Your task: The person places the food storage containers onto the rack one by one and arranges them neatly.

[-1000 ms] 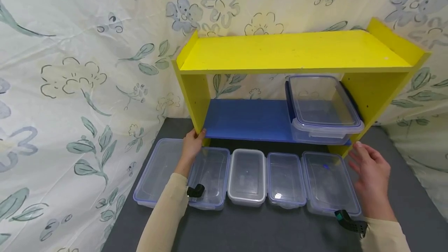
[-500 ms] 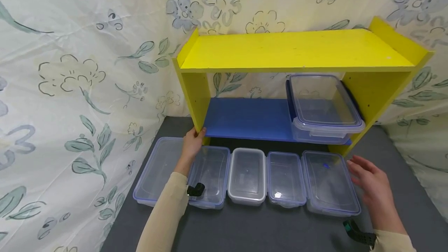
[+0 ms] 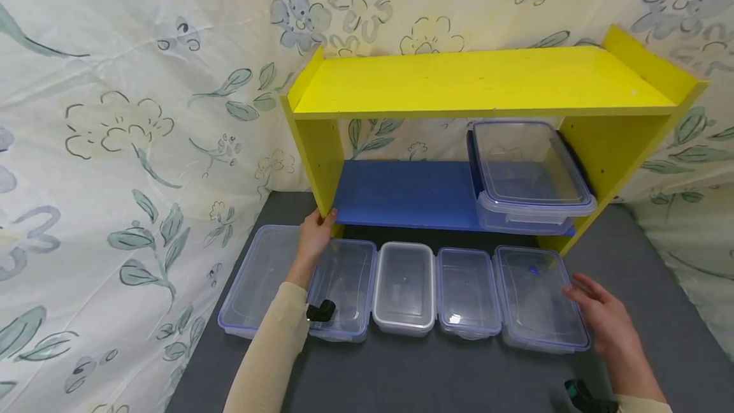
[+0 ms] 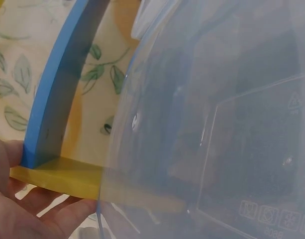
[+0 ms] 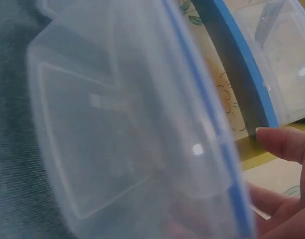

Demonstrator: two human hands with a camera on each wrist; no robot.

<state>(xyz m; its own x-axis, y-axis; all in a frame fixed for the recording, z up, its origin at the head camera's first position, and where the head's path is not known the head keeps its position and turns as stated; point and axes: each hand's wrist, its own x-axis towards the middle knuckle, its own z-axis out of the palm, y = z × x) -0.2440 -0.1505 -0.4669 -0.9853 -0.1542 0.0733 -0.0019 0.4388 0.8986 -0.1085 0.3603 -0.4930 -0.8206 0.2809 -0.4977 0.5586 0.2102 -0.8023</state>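
Note:
My left hand [image 3: 313, 236] grips the lower front corner of the yellow and blue shelf unit [image 3: 401, 199]. In the left wrist view its thumb lies at the end of the blue board [image 4: 48, 89], with the other fingers under the yellow side panel [image 4: 67, 177]. My right hand [image 3: 608, 317] is beside the rightmost plastic food container [image 3: 541, 301], fingers loosely bent and holding nothing, fingertips overlapping its right edge. The right wrist view shows that container [image 5: 107, 149] up close, with the right thumb [image 5: 281, 143] beyond its blue rim.
Several clear lidded containers stand in a row before the shelf, among them a white-rimmed one [image 3: 404, 289] and a large one [image 3: 258, 279] at far left. A bigger container [image 3: 530, 177] sits on the blue board's right side. Floral cloth [image 3: 143, 81] hangs behind the dark table [image 3: 401, 375].
My right hand has moved away from the shelf's lower right corner, down toward the front, beside the rightmost container. My left hand keeps its grip on the shelf unit, which has not visibly moved.

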